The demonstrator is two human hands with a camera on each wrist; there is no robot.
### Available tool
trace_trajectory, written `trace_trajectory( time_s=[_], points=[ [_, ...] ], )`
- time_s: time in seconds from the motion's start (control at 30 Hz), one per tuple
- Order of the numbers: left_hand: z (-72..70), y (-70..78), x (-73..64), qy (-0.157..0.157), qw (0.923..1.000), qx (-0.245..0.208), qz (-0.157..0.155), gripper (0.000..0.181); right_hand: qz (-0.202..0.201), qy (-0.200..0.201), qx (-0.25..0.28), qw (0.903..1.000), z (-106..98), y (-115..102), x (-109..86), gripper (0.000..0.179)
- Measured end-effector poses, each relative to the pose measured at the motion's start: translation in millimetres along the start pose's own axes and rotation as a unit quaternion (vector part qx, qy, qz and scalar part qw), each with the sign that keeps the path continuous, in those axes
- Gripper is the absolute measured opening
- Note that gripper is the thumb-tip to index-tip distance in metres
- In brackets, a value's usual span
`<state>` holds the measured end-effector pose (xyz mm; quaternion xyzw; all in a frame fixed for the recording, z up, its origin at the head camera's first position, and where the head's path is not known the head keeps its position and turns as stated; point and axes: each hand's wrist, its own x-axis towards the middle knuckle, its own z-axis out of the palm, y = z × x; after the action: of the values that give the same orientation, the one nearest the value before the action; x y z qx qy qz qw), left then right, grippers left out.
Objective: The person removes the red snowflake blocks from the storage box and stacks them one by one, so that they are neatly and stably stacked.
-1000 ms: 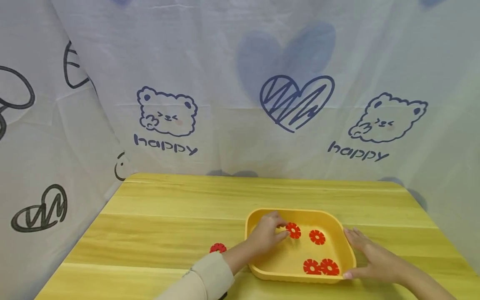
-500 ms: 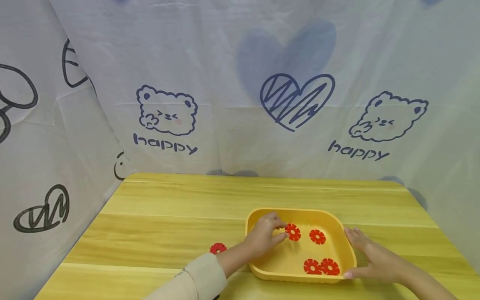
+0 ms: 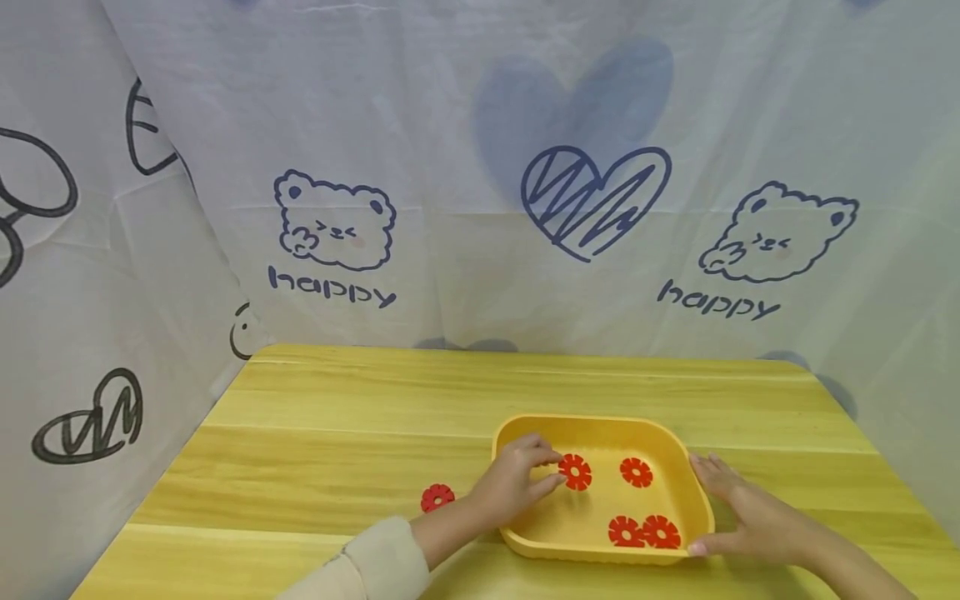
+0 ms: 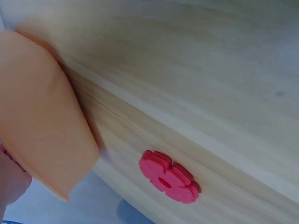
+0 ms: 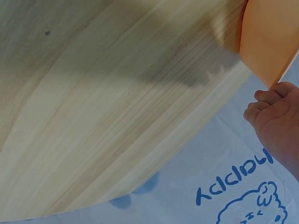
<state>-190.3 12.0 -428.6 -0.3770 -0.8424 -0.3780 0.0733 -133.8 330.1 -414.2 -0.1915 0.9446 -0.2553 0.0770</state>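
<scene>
My left hand [image 3: 513,479] reaches over the left rim of a yellow plastic tray [image 3: 592,552]. Between its thumb and fingertips it pinches a red notched snowflake disc [image 3: 584,481], raised over the tray floor with a shadow below. Several more red discs lie inside: one disc [image 3: 636,472] at the back right, and a pair [image 3: 662,532] at the front right. My right hand [image 3: 757,517] grips the tray's right end, thumb at the front corner, fingers along the outer side. In the left wrist view, the left hand [image 4: 13,179] shows only partly.
Another red disc [image 4: 169,177] lies flat on the wooden table [image 3: 322,417], left of the tray and beside my left forearm. A white cloth [image 3: 465,275] printed with bears and hearts hangs behind the table and along its sides.
My left hand has shifted left and slightly toward me, carrying the pinched disc along. The right hand and the tray stay in place.
</scene>
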Motion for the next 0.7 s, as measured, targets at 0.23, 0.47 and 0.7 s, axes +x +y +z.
trace_trajectory(
  time_s=[0.23,0.47,0.7],
  points=[
    [-9.9,0.8,-5.0,0.002,0.9996,-0.010,-0.024,0.020,0.000,0.001,0.004,1.0000,1,1,-0.9,0.103],
    [-20.2,-1.4,-7.5,0.029,0.9993,-0.023,0.001,0.020,0.003,-0.007,-0.003,1.0000,-1,0,0.1,0.103],
    [-26.1,-3.8,-13.8,0.048,0.9983,-0.027,0.017,0.019,0.002,-0.008,-0.002,1.0000,-4,-1,0.9,0.104]
  ],
)
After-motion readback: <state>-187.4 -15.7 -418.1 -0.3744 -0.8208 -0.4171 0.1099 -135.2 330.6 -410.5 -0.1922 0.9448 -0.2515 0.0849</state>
